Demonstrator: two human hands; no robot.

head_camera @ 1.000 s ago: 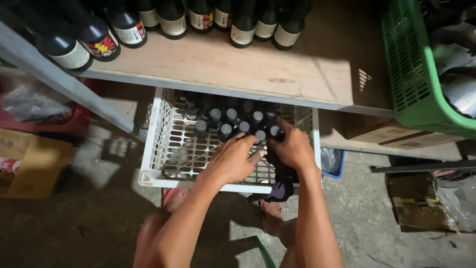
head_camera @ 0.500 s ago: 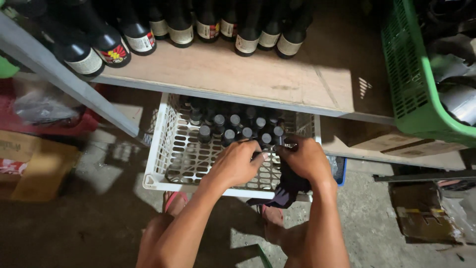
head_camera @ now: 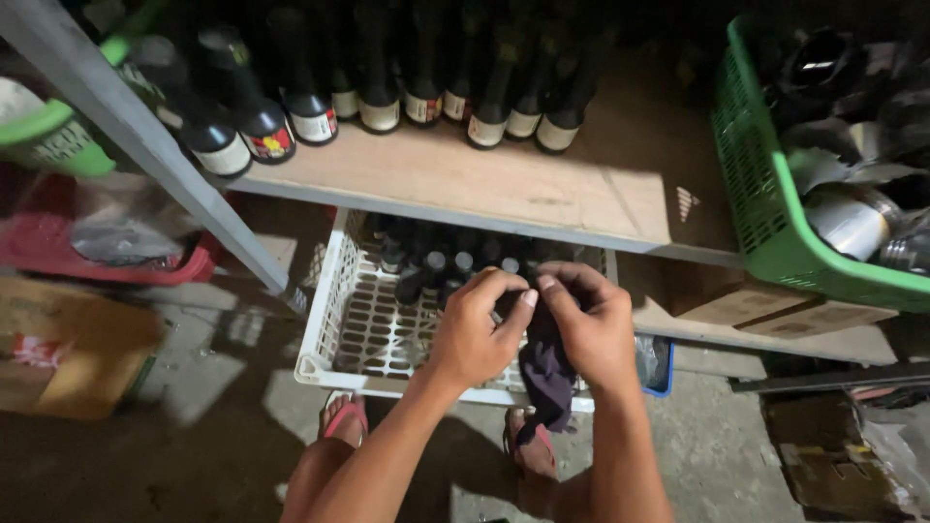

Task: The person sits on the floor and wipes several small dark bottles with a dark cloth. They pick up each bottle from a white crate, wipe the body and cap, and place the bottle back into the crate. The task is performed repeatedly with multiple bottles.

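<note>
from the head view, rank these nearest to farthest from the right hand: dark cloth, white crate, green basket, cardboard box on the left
1. dark cloth, held in the right hand
2. white crate, just beneath
3. green basket, upper right on the shelf
4. cardboard box, far left on the floor

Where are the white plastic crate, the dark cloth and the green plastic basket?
white plastic crate (head_camera: 360,334), head view, bare lattice floor.
dark cloth (head_camera: 545,373), head view, hanging fold.
green plastic basket (head_camera: 765,194), head view, left wall.

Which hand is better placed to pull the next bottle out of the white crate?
Left, probably. The left hand pinches only at the cloth's top edge, just above the capped bottles in the white crate. The right hand is wrapped around the dark cloth.
</note>
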